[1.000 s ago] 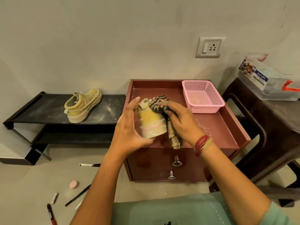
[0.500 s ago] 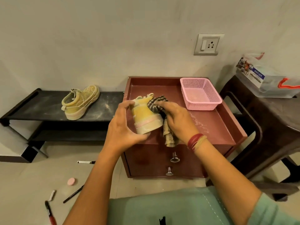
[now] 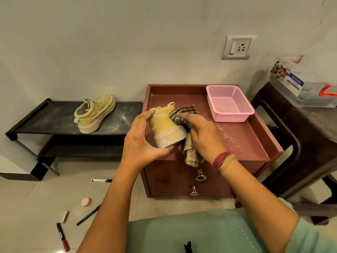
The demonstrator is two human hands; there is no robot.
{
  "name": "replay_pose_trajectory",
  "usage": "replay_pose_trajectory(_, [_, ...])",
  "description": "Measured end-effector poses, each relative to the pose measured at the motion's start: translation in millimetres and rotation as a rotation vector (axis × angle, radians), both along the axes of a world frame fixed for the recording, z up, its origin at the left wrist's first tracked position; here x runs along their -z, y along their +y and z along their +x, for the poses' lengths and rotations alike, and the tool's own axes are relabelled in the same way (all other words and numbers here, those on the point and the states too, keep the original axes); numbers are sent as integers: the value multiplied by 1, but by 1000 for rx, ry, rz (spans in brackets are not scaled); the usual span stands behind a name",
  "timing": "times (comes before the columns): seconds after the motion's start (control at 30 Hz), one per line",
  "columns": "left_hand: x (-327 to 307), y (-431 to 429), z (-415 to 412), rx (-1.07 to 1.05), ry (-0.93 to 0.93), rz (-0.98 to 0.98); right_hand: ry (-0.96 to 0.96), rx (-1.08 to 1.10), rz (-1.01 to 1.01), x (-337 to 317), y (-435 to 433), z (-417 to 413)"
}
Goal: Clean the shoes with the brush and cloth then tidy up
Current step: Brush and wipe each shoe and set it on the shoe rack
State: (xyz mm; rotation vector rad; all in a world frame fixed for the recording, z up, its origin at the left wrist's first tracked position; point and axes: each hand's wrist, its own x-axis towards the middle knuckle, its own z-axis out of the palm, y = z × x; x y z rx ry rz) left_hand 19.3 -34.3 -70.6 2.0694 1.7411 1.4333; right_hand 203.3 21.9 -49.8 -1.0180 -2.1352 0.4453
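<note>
left hand [image 3: 140, 141] has closed tighter round the shoe [image 3: 165, 130], held up over the red surface [image 3: 246, 141] | right hand [image 3: 202, 132] bunched on the cloth [image 3: 184, 114], still rubbing the shoe's side | other shoe [image 3: 94, 114] sits on the shelf [image 3: 54, 117] | guessing wiping's only halfway tbh

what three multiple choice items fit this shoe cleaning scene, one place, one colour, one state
1. Where is the second shoe? A on the black rack B in a drawer C on the floor
2. What colour is the basket? A blue B pink C green
3. What does the right hand hold? A a brush B nothing C the striped cloth
Answers: 1 A, it lies on the rack's top shelf. 2 B, pink mesh walls. 3 C, its fingers curl round the cloth against the held shoe.
</note>
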Motion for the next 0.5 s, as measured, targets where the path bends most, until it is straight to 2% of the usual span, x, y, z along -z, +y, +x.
replay_pose_trajectory(0.1, [0,0,2,6,18,-6,-26,58,-6,-6,5,1])
replay_pose_trajectory(0.27, [1,-1,5,42,-10,14,-205,-277,211,-18,-18,-11])
replay_pose_trajectory(0.43, [1,0,1,9,25,-14,-81,-66,103,-20,-4,-14])
replay_pose_trajectory(0.5, [3,-3,-5,6,43,-28,-135,-73,134,-22,-18,-23])
